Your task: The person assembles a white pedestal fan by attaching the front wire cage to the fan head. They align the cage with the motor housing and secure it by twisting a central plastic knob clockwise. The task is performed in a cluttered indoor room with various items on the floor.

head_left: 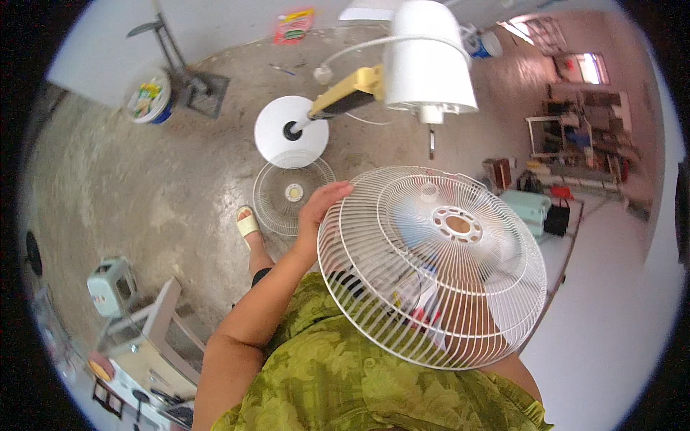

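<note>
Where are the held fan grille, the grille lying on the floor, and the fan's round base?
Held fan grille point(460, 226): head view, central ring.
Floor grille point(293, 192): head view, centre disc.
Fan base point(277, 133): head view, bare white top.

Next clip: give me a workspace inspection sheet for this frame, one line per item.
Surface: bare stained concrete floor.
Job's things: white wire fan grille held up; fan motor head on its stand above round white base; second grille flat on the floor.
Clutter: bucket, small stool, red packet.
Hands: left hand grips the grille rim; right hand hidden behind the grille.
Cables: white cord looping by the fan head.
Surroundings: shelving at right.
</note>
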Demonstrator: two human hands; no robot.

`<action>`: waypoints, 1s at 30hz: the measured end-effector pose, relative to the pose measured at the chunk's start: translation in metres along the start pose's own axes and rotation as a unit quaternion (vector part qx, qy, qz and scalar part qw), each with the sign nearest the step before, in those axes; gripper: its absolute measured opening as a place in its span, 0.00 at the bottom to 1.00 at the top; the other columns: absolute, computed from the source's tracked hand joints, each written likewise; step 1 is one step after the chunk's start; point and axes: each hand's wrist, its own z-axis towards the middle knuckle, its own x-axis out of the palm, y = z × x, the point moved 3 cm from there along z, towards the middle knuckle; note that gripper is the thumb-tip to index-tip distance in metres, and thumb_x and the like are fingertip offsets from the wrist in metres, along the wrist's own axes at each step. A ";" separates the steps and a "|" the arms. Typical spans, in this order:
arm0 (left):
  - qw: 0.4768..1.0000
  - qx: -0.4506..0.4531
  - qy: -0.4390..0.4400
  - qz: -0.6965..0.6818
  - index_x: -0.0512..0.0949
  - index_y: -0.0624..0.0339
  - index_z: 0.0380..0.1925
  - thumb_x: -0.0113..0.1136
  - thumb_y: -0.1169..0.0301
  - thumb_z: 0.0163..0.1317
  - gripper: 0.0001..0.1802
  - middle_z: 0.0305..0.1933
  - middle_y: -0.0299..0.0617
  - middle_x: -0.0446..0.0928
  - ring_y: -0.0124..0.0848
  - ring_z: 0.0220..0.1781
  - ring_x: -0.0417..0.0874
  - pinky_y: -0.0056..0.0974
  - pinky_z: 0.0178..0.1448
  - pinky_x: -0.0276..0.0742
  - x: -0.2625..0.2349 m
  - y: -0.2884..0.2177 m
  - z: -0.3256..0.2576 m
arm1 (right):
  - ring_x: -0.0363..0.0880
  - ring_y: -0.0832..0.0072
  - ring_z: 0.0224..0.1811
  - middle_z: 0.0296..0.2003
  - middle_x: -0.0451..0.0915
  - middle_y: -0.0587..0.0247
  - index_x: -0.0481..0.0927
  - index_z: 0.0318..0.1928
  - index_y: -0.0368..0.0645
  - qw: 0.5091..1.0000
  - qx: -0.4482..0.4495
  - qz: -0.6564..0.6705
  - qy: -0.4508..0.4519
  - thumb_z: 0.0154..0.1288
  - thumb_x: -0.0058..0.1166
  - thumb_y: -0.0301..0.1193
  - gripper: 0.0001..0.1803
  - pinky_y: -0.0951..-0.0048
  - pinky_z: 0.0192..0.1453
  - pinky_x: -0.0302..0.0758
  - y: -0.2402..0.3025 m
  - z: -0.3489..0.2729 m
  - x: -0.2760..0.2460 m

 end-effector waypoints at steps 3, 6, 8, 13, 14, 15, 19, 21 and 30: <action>0.998 0.004 0.046 0.031 0.76 0.56 0.49 0.57 0.79 0.53 0.21 0.56 0.47 0.70 0.37 0.57 0.71 0.35 0.59 0.66 0.011 -0.015 0.004 | 0.79 0.59 0.36 0.40 0.75 0.46 0.65 0.46 0.38 1.000 0.016 0.021 -0.007 0.62 0.46 0.55 0.30 0.66 0.33 0.80 -0.008 -0.004 -0.004; 0.993 0.015 0.093 0.066 0.75 0.57 0.49 0.56 0.80 0.53 0.21 0.57 0.47 0.69 0.38 0.57 0.71 0.36 0.59 0.67 0.018 -0.011 0.008 | 0.78 0.59 0.36 0.40 0.75 0.46 0.65 0.46 0.38 0.999 0.026 0.043 -0.007 0.62 0.46 0.55 0.30 0.66 0.33 0.80 -0.010 -0.005 -0.007; 0.992 0.000 0.112 0.054 0.75 0.57 0.50 0.56 0.80 0.53 0.21 0.58 0.47 0.68 0.38 0.57 0.71 0.36 0.59 0.67 0.025 -0.019 0.013 | 0.78 0.60 0.36 0.40 0.75 0.46 0.65 0.46 0.38 0.998 0.030 0.058 -0.008 0.62 0.46 0.55 0.30 0.65 0.33 0.80 -0.010 -0.005 -0.007; 0.981 -0.005 0.175 0.089 0.74 0.56 0.50 0.56 0.79 0.53 0.22 0.59 0.47 0.67 0.36 0.57 0.71 0.35 0.59 0.68 0.034 -0.023 0.026 | 0.78 0.60 0.36 0.39 0.75 0.47 0.65 0.46 0.39 0.995 0.035 0.091 -0.013 0.62 0.46 0.56 0.30 0.65 0.33 0.80 -0.013 -0.014 -0.016; 0.981 -0.033 0.179 0.060 0.74 0.56 0.50 0.55 0.79 0.54 0.21 0.59 0.47 0.66 0.36 0.57 0.71 0.35 0.59 0.68 0.038 -0.025 0.026 | 0.78 0.60 0.36 0.39 0.75 0.47 0.65 0.46 0.39 0.995 0.036 0.095 -0.012 0.62 0.45 0.56 0.30 0.65 0.33 0.80 -0.015 -0.016 -0.018; 0.981 -0.022 0.183 0.067 0.74 0.56 0.51 0.55 0.79 0.54 0.22 0.59 0.47 0.66 0.36 0.57 0.71 0.35 0.59 0.68 0.042 -0.028 0.026 | 0.78 0.60 0.36 0.39 0.74 0.47 0.65 0.46 0.39 0.994 0.036 0.098 -0.013 0.62 0.45 0.56 0.30 0.65 0.33 0.80 -0.014 -0.018 -0.019; 0.976 0.007 0.196 0.092 0.73 0.55 0.51 0.55 0.79 0.54 0.22 0.60 0.45 0.66 0.35 0.58 0.70 0.35 0.60 0.68 0.045 -0.026 0.028 | 0.78 0.60 0.36 0.39 0.74 0.47 0.65 0.45 0.39 0.992 0.043 0.114 -0.020 0.62 0.45 0.56 0.31 0.65 0.32 0.80 -0.019 -0.023 -0.025; 0.976 0.005 0.195 0.099 0.73 0.55 0.51 0.55 0.79 0.54 0.22 0.60 0.45 0.66 0.35 0.58 0.70 0.36 0.60 0.68 0.046 -0.032 0.028 | 0.78 0.60 0.36 0.39 0.74 0.47 0.65 0.45 0.39 0.992 0.043 0.116 -0.022 0.62 0.45 0.56 0.31 0.65 0.32 0.80 -0.021 -0.024 -0.026; 0.975 0.019 0.190 0.111 0.74 0.55 0.51 0.55 0.79 0.54 0.22 0.60 0.45 0.66 0.36 0.59 0.69 0.36 0.61 0.67 0.037 -0.034 0.024 | 0.77 0.61 0.36 0.38 0.74 0.47 0.66 0.45 0.39 0.992 0.051 0.115 -0.024 0.62 0.44 0.57 0.31 0.65 0.31 0.79 -0.026 -0.032 -0.025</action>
